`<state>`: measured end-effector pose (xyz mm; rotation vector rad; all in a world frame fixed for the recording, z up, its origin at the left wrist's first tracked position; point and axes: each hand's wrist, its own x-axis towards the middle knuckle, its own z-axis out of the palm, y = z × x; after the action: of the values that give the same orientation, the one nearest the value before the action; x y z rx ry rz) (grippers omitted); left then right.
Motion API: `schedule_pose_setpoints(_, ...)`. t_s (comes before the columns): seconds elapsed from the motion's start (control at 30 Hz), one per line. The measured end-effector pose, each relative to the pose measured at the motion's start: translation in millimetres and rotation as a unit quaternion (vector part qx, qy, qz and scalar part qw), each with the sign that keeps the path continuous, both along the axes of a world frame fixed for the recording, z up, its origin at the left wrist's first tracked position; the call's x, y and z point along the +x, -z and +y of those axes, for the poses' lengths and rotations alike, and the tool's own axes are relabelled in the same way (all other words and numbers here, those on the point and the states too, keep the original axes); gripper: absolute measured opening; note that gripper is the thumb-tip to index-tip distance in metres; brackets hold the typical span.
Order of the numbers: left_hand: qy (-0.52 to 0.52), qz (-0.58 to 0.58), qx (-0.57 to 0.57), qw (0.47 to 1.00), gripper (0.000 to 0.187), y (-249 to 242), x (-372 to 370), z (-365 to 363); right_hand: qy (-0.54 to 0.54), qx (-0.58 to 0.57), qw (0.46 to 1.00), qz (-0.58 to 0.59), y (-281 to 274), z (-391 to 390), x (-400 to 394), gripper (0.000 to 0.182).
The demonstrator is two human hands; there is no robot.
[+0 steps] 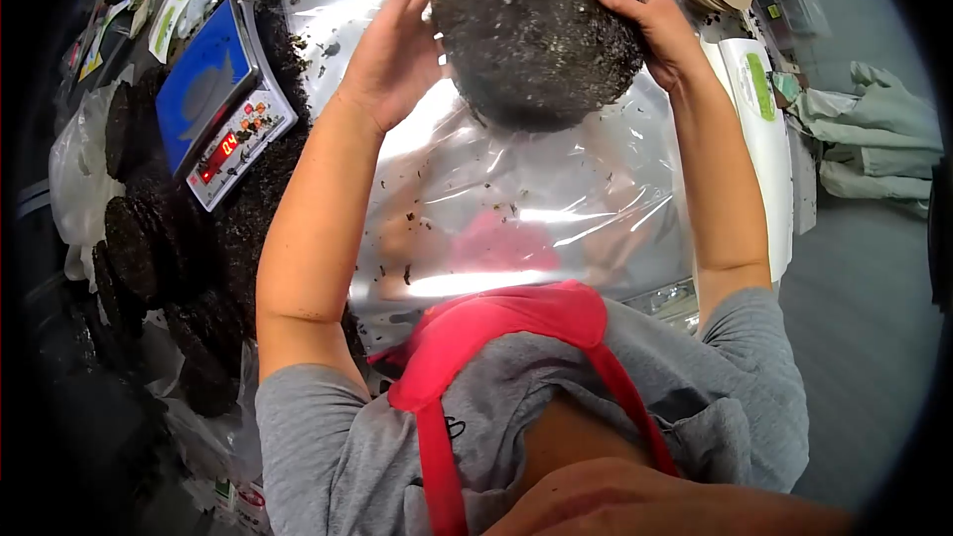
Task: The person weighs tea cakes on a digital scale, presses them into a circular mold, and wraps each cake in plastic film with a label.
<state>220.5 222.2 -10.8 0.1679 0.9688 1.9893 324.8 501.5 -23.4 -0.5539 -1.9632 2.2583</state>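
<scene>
Head camera: gripping dark round slab (pixel 541 40) in right hand (pixel 663 28), above clear plastic sheet (pixel 496 199), with left hand (pixel 395 55) open beside opposite edge, contact unclear. Noted at left: digital scale (pixel 233 124).

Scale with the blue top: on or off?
On. The scale's display shows lit red digits.

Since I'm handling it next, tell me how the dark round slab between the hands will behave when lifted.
The dark round slab is probably fairly stiff: it keeps its round outline with the right hand at its edge. Its rough surface looks unlikely to slip. It may shed bits, judging by the dark crumbs on the clear sheet.
</scene>
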Motion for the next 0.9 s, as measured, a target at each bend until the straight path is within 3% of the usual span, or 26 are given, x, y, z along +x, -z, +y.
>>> schedule_pose_setpoints(0.03,0.033,0.008,-0.038,0.999,0.057,6,-3,-3,0.008,-0.050,0.999,0.004,9,4,0,0.052)
schedule_pose_setpoints(0.07,0.029,0.007,-0.038,0.999,0.057,10,-1,-6,0.004,-0.051,0.999,0.003,13,9,1,0.052)
schedule_pose_setpoints(0.17,-0.004,0.056,-0.080,0.995,0.049,25,9,-14,0.030,-0.205,0.978,0.001,16,11,7,0.038)
schedule_pose_setpoints(0.27,-0.013,0.038,-0.091,0.995,0.048,30,17,-11,-0.001,-0.258,0.966,-0.010,19,22,7,0.039)
schedule_pose_setpoints(0.33,-0.036,0.028,-0.094,0.994,0.041,23,24,-8,-0.011,-0.233,0.972,-0.008,3,14,11,0.043)
schedule_pose_setpoints(0.43,-0.052,0.032,-0.176,0.982,0.031,20,37,-5,-0.031,-0.081,0.996,0.023,-16,-3,15,0.057)
schedule_pose_setpoints(0.47,-0.050,0.032,-0.177,0.982,0.031,18,42,-7,-0.028,-0.082,0.996,0.023,-17,-8,15,0.057)
schedule_pose_setpoints(0.53,-0.087,0.001,-0.138,0.987,0.029,15,49,-5,-0.002,0.041,0.999,0.021,-18,-16,16,0.059)
schedule_pose_setpoints(0.6,-0.080,0.010,-0.139,0.987,0.033,23,48,-10,0.004,0.014,1.000,0.013,-19,-18,19,0.058)
schedule_pose_setpoints(0.67,-0.085,-0.022,-0.035,0.996,0.040,29,47,-14,-0.033,-0.011,0.999,0.007,-22,-19,21,0.059)
schedule_pose_setpoints(0.7,-0.049,-0.023,-0.037,0.998,0.054,24,43,-16,-0.042,0.045,0.998,0.021,-25,-23,21,0.065)
schedule_pose_setpoints(0.73,-0.044,-0.021,-0.041,0.998,0.054,19,48,-12,-0.037,0.041,0.998,0.022,-22,-27,20,0.065)
schedule_pose_setpoints(0.8,-0.114,0.030,-0.133,0.984,0.058,5,60,7,-0.040,0.119,0.992,-0.001,-18,-33,13,0.066)
schedule_pose_setpoints(0.87,-0.095,0.032,-0.144,0.985,0.065,-1,54,14,-0.018,0.217,0.976,0.015,-15,-31,7,0.068)
schedule_pose_setpoints(0.9,-0.053,0.105,-0.219,0.969,0.064,1,46,13,-0.024,0.235,0.972,0.003,-15,-24,6,0.068)
